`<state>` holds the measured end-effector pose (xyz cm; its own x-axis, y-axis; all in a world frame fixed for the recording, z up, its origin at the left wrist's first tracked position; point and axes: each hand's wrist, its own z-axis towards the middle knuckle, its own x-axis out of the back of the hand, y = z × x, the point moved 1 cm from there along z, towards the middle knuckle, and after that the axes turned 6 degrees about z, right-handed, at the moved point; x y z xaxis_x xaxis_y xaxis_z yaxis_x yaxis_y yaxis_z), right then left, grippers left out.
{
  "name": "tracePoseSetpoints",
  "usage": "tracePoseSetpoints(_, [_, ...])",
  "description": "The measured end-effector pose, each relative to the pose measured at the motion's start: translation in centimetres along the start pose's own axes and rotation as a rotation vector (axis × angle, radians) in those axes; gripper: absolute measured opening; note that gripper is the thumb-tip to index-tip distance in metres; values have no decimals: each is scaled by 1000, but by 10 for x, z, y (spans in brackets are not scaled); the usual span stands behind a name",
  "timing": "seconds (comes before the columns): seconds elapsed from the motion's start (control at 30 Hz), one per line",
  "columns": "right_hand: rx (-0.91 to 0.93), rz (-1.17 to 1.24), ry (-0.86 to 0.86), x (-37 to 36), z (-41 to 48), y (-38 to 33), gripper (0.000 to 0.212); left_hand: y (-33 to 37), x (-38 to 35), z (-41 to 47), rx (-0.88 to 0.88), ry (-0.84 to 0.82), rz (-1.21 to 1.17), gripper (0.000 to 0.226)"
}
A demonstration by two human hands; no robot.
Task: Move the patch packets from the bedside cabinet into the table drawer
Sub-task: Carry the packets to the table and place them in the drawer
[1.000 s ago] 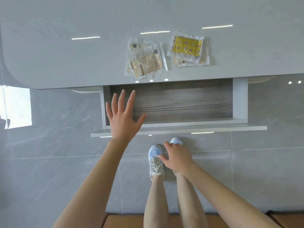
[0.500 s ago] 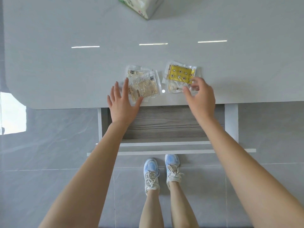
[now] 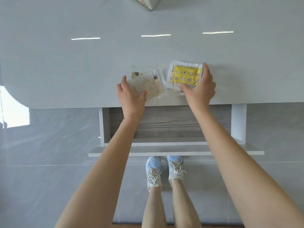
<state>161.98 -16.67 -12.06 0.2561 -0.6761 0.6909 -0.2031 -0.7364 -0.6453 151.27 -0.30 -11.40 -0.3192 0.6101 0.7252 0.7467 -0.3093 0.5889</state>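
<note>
Two small heaps of patch packets lie on the grey desk (image 3: 65, 71), close to its near edge and just above the open table drawer (image 3: 172, 122). We see our left hand (image 3: 130, 97) on the left heap, the clear packets with beige printed patches (image 3: 148, 84): the thumb presses on their near right corner and the fingers curl around the left side. Our right hand (image 3: 199, 89) is on the right heap, the packet with the yellow star-pattern patch (image 3: 185, 75): the fingers reach over its right side to the far corner and the thumb lies on its near edge. Both hands are closing on the packets, but we cannot tell if either heap is already lifted from the desk.

Each heap lies directly under its own hand, so neither hand must cross to the other side. The yellow packet has its long axis nearly parallel to the near edge of the desk; the beige ones are turned a little, with their long axis tilted toward the far right. The drawer opens straight toward us, below the near edge, and its wood-grain bottom looks bare where the forearms do not cover it. We judge that the coming move is short: to pull both heaps back over the near edge and lower them into the drawer.

A patterned box (image 3: 144, 2) stands at the far edge of the desk, well apart from the packets.
</note>
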Motion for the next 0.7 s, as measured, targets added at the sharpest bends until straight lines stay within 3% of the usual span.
tracePoseSetpoints(0.1, [-87,265,-84,3,-15,1,85,3,8,-12,54,-8,-135,50])
tracePoseSetpoints(0.17, [-161,401,-94,13,-28,4,61,-1,14,-29,76,19,-243,35])
tracePoseSetpoints(0.23, [-248,518,-108,25,-42,9,40,-10,21,-46,110,18,-367,30])
tracePoseSetpoints(0.33, [-367,610,-230,40,-61,26,34,-37,31,-67,208,-99,-544,27])
tracePoseSetpoints(0.5, [-495,505,-444,39,-85,65,36,-94,25,-84,338,-383,-287,19])
tracePoseSetpoints(0.7, [-656,568,-363,-30,-75,101,24,-141,-17,-46,611,-340,-256,26])
